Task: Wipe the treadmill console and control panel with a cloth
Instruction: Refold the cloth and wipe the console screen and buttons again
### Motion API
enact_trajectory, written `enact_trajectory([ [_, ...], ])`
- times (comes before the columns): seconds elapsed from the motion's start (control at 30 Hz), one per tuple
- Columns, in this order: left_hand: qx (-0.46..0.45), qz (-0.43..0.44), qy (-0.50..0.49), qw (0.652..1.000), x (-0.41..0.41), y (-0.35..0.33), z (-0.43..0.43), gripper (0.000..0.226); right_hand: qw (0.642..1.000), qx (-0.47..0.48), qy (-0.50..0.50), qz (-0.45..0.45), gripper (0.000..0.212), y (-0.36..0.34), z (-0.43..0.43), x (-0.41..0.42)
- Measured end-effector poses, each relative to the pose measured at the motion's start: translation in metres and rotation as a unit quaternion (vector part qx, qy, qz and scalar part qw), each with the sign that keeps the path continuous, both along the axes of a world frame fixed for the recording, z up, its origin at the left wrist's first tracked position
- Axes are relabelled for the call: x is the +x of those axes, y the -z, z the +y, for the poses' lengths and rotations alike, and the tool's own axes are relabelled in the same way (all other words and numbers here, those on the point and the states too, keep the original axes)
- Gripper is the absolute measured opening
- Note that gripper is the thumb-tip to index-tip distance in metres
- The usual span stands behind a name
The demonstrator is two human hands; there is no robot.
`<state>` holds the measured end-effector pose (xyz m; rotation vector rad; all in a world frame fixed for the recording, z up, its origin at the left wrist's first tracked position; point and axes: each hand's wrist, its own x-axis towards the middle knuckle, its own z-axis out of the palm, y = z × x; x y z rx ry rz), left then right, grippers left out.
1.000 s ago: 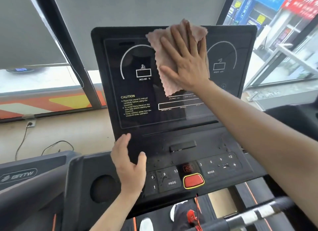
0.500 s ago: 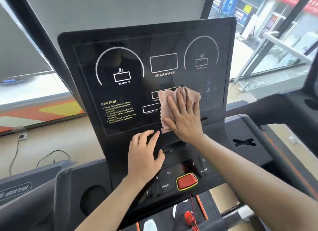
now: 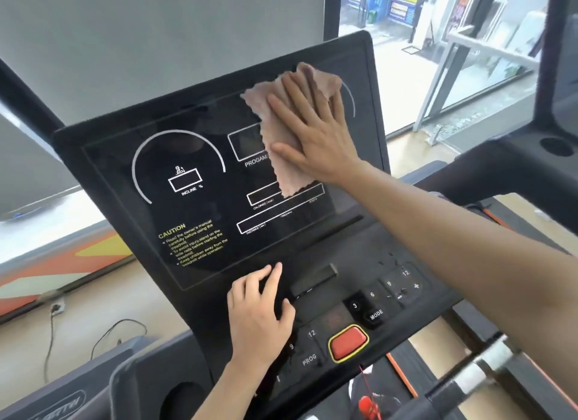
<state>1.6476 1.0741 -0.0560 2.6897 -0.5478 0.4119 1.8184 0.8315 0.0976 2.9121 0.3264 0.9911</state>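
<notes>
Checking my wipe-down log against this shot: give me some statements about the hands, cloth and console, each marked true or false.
1. The right hand presses the cloth flat on the upper screen. True.
2. The left hand holds a second cloth. False: it rests bare on the panel below the screen.
3. The cloth covers the INCLINE dial. False: it lies right of it, over the program box.
4. The red button is uncovered. True.
5. The cloth is blue. False: it is pinkish.
</notes>
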Motion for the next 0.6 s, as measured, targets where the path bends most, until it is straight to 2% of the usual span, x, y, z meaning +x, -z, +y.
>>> enact_trajectory([
  [0.1,0.011,0.005,-0.001,1.0,0.0,0.0,-0.001,0.061,0.998,0.049,0.033,0.008,0.075,-0.021,-0.018,0.014],
  [0.2,0.015,0.001,-0.014,1.0,0.0,0.002,-0.004,0.06,0.993,0.095,0.071,0.019,0.077,-0.011,-0.031,0.011],
  [0.4,0.015,-0.014,-0.039,0.999,-0.001,0.002,-0.013,0.059,0.98,0.14,0.122,0.075,0.078,0.069,-0.037,-0.041],
  [0.6,0.013,-0.028,-0.058,0.998,-0.001,0.003,-0.021,0.056,0.978,0.123,0.09,0.143,0.081,0.133,-0.046,-0.095],
])
